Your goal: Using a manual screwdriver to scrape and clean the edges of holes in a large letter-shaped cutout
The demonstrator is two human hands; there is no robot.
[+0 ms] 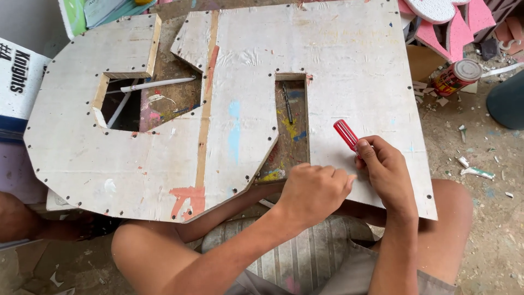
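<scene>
The right hand (385, 169) grasps a red-handled screwdriver (346, 134) against the white letter-shaped board (349, 65) on the person's lap. The left hand (316, 188) pinches something unseen beside it. Screws already dot most edges.

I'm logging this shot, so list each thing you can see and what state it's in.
Right hand: closed on the red-handled screwdriver, tip hidden.
Left hand: curled, resting on the white cut-out board.
White cut-out board: lying flat, paint-smeared.
Drill bit: loose in the slot.
Can: tipped on its side.
</scene>
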